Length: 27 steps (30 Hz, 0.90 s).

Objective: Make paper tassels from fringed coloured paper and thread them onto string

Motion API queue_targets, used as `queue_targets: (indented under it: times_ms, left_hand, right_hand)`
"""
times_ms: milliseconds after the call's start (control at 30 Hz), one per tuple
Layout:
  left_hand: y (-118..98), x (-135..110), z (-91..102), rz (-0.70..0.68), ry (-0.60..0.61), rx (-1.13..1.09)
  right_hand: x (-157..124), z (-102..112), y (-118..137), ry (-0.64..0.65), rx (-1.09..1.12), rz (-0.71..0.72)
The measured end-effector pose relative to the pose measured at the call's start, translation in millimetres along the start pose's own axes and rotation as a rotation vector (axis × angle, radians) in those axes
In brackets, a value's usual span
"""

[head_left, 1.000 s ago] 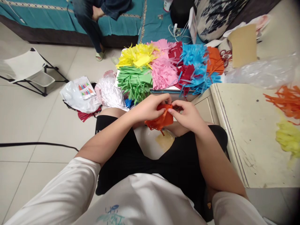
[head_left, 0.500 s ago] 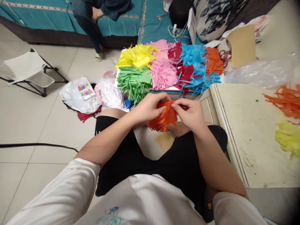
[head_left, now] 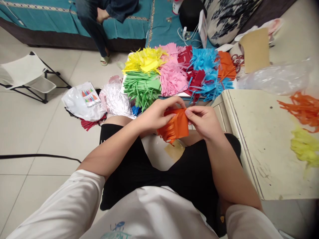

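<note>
Between my hands, above my lap, is a piece of orange fringed tissue paper, its cut strips hanging to the left and its uncut part toward the right. My left hand grips it from the left, thumb on the near side. At its upper right edge my right hand pinches the paper between thumb and fingers. Just beyond lie bundles of fringed paper: green, yellow, pink, dark red, blue and orange.
A cream cabinet top at my right carries orange strips and a yellow bundle. Plastic bags lie on the floor at left, near a folding stool. Another person's leg hangs from the teal sofa.
The orange paper has turned and spread flatter, so more of its uncut part shows. Both hands stay on it, and my right fingers have shifted slightly along its edge.
</note>
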<state>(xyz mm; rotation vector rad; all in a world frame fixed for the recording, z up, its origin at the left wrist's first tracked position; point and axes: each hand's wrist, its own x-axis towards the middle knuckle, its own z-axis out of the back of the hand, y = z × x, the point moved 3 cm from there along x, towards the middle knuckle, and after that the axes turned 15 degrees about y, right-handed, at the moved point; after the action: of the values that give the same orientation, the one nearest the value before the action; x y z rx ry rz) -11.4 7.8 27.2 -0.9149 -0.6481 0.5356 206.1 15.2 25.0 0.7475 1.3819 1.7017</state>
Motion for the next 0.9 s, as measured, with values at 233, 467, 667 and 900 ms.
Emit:
queue_targets:
  times_ms: [233,467,667,900]
  left_hand:
    - [-1.9,-0.1,4.0,0.013,0.022,0.020]
    - [-1.6,1.2,0.0,-0.020,-0.006,0.073]
    - [3.2,4.0,2.8,-0.013,-0.034,0.189]
    - [14.6,2.8,8.2,-0.067,-0.151,0.147]
  right_hand:
    - [-7.0,-8.3,12.0,-0.130,-0.160,0.116]
    - [-6.0,-10.4,9.9,-0.153,-0.211,0.175]
    - [-4.1,-7.3,6.9,-0.209,-0.260,0.226]
    - [-4.2,30.8,-7.3,-0.406,-0.331,0.296]
